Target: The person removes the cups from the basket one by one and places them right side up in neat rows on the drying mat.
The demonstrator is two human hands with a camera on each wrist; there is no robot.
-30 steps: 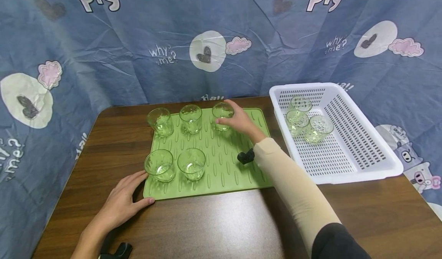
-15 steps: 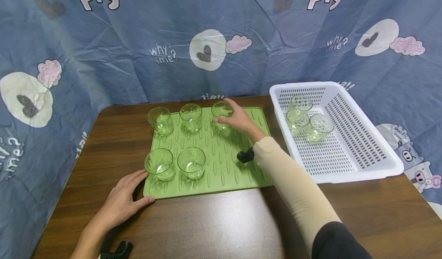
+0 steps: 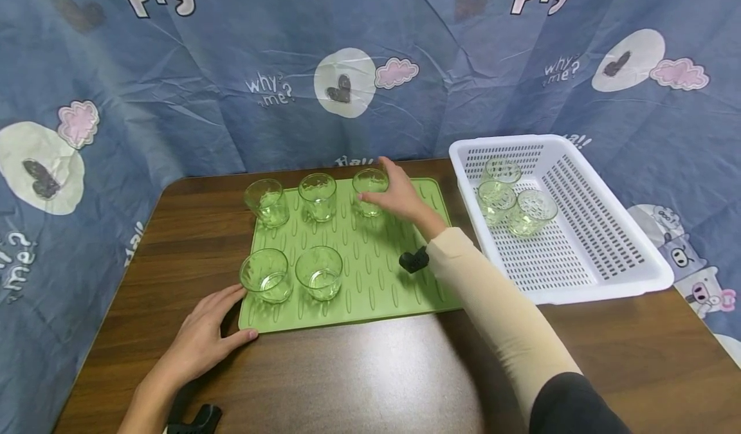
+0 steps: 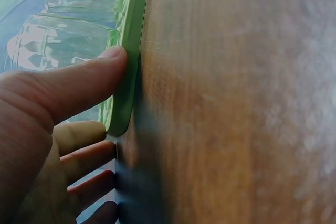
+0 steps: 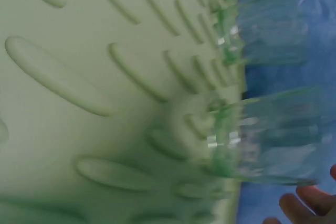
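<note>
My right hand is beside the rear right glass on the green ridged mat, its thumb in front of the glass and its fingers spread off the far side. In the right wrist view that glass stands upright and the fingertips lie just off it. My left hand rests at the mat's front left corner; its thumb touches the mat's edge, fingers relaxed on the table side. Nearest to it stands the front left glass.
Beside it is another front glass. Two more glasses stand behind, one at the rear left and one in the rear middle. A white perforated basket on the right holds three glasses. A blue printed cloth hangs behind the table.
My right fingers have spread and lifted slightly away from the rear right glass, which stays on the mat. The left hand keeps its place.
</note>
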